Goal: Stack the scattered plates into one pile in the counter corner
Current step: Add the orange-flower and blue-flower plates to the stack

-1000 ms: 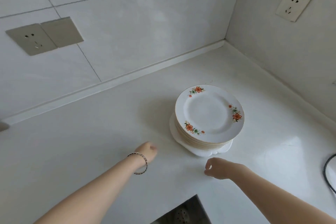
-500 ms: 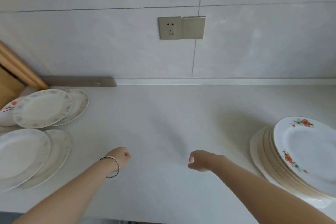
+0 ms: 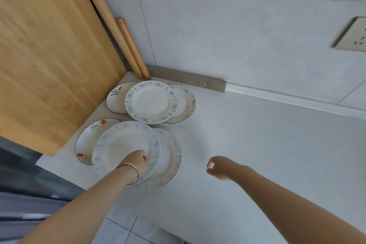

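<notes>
Two overlapping clusters of three plates each lie at the left of the counter (image 3: 257,144), beside a wooden board (image 3: 49,55): the far cluster (image 3: 150,102) and the near cluster (image 3: 170,160). The left hand (image 3: 136,161) is over the top plate (image 3: 122,142) of the near cluster, fingers curled into a fist, apparently gripping nothing. Blur hides whether it touches the plate. The right hand (image 3: 219,167), also fisted and empty, is over the counter, well right of the plates.

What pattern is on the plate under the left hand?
The plate is white with small pale blue flowers scattered around its rim; the head view shows it.
</notes>
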Motion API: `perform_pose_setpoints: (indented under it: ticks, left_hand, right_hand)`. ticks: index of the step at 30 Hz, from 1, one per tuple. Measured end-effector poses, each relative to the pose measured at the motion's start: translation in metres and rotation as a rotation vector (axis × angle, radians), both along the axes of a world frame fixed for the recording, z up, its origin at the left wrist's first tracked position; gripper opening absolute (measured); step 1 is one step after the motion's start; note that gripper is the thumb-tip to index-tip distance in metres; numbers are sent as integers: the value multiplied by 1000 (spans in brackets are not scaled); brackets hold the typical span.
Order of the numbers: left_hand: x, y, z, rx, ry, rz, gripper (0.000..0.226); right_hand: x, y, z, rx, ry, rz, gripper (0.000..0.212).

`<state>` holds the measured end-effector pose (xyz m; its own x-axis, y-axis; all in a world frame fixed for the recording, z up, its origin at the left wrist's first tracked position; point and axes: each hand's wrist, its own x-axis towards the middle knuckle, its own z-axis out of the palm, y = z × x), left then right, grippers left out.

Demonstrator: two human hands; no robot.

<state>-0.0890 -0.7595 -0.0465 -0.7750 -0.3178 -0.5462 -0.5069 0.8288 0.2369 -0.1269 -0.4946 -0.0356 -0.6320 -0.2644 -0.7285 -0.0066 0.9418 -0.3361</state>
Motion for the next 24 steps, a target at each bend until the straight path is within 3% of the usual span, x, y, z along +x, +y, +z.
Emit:
perform_pose_setpoints:
  ticks: [5,10,13,20,24]
  left_hand:
    - [1,-61,-5,52,-38,34,19]
    - [12,-96,-8,73,-19,163,19]
    - [19,-108,-8,125,-6,239,18]
    - [20,-126,-9,122,18,280,19]
    - [21,-126,-11,127,16,273,22]
  right_hand:
    - [-28,-97,-17,-140,8,-124,37]
    - [-38,-168,-38,-354,-131,-495,39]
    - [-35,-194,-47,-437,-220,-739,27]
    - [-37,-202,-66,-388,-173,-825,38]
    - [-39,-188,-66,-476,-169,-853,14]
